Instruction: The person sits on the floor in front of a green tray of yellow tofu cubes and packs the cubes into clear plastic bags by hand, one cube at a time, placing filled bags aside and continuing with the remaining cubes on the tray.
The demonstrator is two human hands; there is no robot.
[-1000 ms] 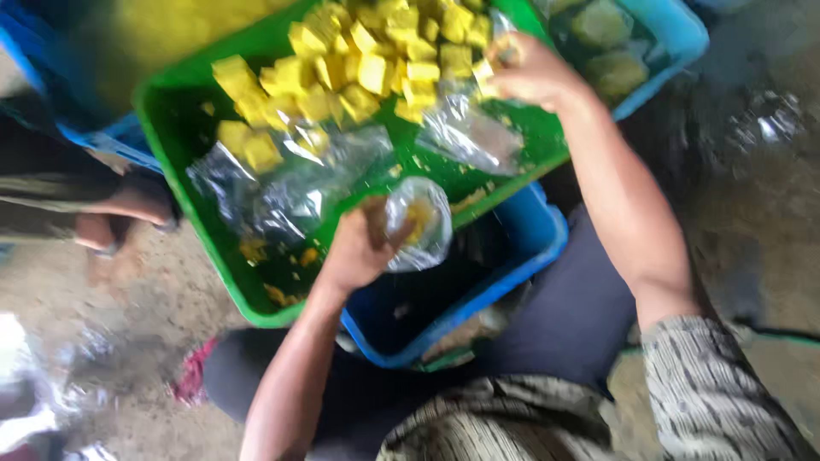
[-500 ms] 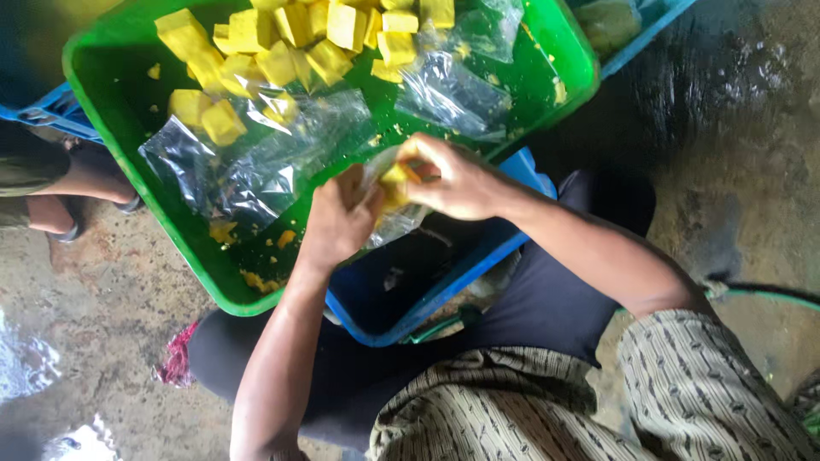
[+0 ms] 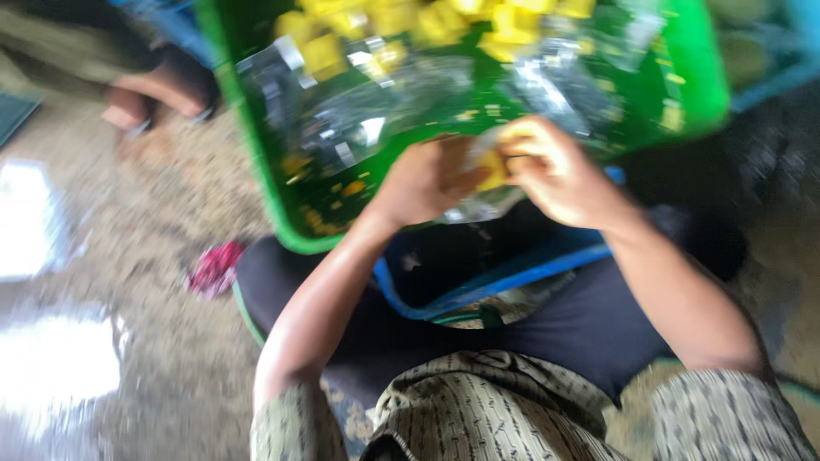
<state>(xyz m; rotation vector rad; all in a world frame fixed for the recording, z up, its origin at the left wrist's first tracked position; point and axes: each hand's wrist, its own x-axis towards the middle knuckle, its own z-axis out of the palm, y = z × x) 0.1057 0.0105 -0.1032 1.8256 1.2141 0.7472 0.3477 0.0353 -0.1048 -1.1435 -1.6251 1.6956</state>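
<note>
The view is blurred by motion. My left hand (image 3: 424,181) holds a small clear plastic bag (image 3: 480,205) open at the near edge of a green tray (image 3: 256,162). My right hand (image 3: 553,166) is at the bag's mouth, fingers closed on a yellow cube (image 3: 494,171) that sits half inside the bag. More yellow cubes (image 3: 427,21) are heaped at the far side of the tray, with loose clear plastic bags (image 3: 367,111) spread in front of them.
A blue crate (image 3: 504,273) sits under the tray on my lap. Another person's foot (image 3: 141,98) rests on the wet ground at the upper left. A red scrap (image 3: 213,266) lies on the ground. Shiny plastic (image 3: 34,222) lies at the left.
The camera has swung, so the tray now sits higher and further right in view. Both hands stay together at the bag, the right still pushing yellow cubes in.
</note>
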